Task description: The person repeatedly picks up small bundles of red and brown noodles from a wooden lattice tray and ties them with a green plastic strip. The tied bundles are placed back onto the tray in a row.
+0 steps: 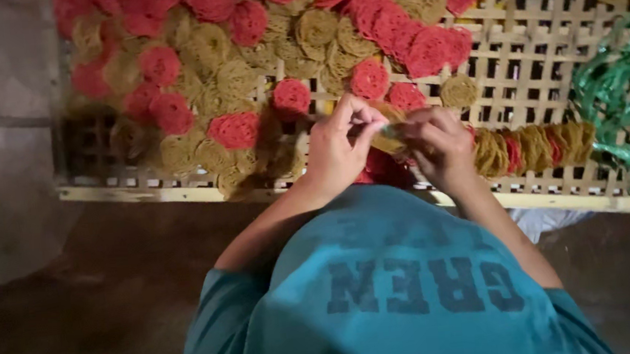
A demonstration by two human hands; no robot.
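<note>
left hand [339, 148], right hand [441, 143], fingers pinched, touching

Yellow lacy cracker disc [390, 138] – flat, pinched btwn both hands' fingers.

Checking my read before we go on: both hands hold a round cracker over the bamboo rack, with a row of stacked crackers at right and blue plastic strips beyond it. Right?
One thing is off: the strips are green, not blue, as the head view shows. The rest holds: the left hand and right hand hold a cracker over the rack, with the row at right.
</note>
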